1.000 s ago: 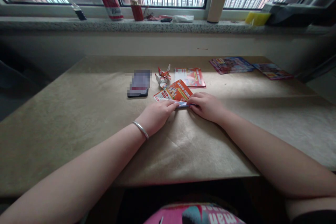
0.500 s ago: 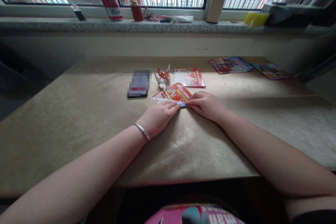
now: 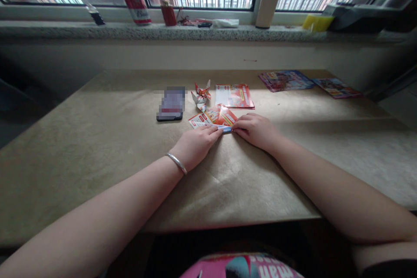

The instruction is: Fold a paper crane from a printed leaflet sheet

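Observation:
A red and white printed paper leaflet (image 3: 221, 115) lies on the table, with a narrow folded strip along its near edge showing white and blue. My left hand (image 3: 197, 141), wearing a silver bangle, lies flat with its fingers stretched over the left part of this fold. At the fold's right end, my right hand (image 3: 256, 130) has its thumb and fingers pinched on the paper. The two hands' fingertips are a short gap apart. Just beyond the leaflet stand folded paper figures (image 3: 202, 94) in red, white and grey, partly overlapping each other in view.
Left of the figures is a phone (image 3: 171, 104), its screen blurred. More red and white leaflets (image 3: 234, 96) lie behind, and blue-purple printed sheets (image 3: 286, 81) at the back right. A red can (image 3: 137, 7) and a red bottle-like container (image 3: 168, 14) stand on the windowsill (image 3: 195, 33).
Both hands stay at the leaflet's folded edge almost unmoved. The whole view has shifted very slightly; nothing was taken up or let go.

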A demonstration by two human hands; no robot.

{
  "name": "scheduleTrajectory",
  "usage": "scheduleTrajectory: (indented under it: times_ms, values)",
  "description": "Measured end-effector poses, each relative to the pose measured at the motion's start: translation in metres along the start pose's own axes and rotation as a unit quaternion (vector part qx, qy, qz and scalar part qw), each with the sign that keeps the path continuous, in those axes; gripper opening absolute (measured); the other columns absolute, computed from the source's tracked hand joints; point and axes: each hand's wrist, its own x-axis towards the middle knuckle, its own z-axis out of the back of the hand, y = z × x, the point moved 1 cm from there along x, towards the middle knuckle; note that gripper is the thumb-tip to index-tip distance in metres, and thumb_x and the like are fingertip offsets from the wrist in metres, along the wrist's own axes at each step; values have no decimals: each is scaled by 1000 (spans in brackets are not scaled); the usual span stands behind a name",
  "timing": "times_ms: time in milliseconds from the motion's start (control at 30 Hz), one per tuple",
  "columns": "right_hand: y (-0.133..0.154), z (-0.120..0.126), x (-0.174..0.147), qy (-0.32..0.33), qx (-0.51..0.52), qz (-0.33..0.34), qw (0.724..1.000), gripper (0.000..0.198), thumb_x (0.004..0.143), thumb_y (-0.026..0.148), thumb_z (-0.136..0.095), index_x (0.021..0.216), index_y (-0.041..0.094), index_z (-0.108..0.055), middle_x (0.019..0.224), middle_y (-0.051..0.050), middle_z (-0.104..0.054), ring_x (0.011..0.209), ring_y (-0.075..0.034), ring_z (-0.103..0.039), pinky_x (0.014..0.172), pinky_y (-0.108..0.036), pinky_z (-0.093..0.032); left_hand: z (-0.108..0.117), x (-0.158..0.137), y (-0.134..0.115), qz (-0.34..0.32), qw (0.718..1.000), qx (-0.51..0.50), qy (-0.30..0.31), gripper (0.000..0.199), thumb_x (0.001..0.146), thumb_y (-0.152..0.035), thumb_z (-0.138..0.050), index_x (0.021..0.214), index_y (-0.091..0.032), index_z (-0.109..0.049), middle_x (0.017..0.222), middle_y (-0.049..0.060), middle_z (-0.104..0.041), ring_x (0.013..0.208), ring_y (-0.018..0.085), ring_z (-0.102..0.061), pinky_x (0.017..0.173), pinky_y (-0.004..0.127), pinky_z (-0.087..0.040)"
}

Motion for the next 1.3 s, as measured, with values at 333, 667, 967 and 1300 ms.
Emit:
scheduleTrajectory:
  times_ms: [333,667,967,1300]
  values:
    - [-1,-1,0,-6,4,-3,1000,24,93,31,-54,95,23,-76,98,-5,-73,91,-19,-63,81,-32,-48,0,0,-2,10,1000,18,-1,37,93,-9,-45,126,-15,-60,126,10,-65,113,23,-63,92,37,-56]
    - [-2,0,-1,-4,1,-3,1000,23,92,31,-54,97,23,-76,97,-5,-73,89,-19,-63,80,-31,-47,3,5,-10,26,997,69,-6,35,98,-31,-42,126,-19,-59,113,8,-68,96,24,-65,74,35,-55]
    - [0,5,0,11,-1,-12,1000,19,90,24,-56,93,21,-75,94,-6,-73,88,-19,-63,80,-31,-47,2,6,-12,28,997,72,19,42,98,-36,-41,134,-19,-52,114,11,-63,102,25,-59,80,36,-50]
    - [-3,2,0,2,14,-9,1000,21,90,25,-56,94,21,-76,93,-6,-72,86,-19,-63,81,-31,-46,1,7,-12,14,997,71,18,43,99,-34,-37,134,-15,-52,117,11,-63,105,26,-57,84,38,-49]
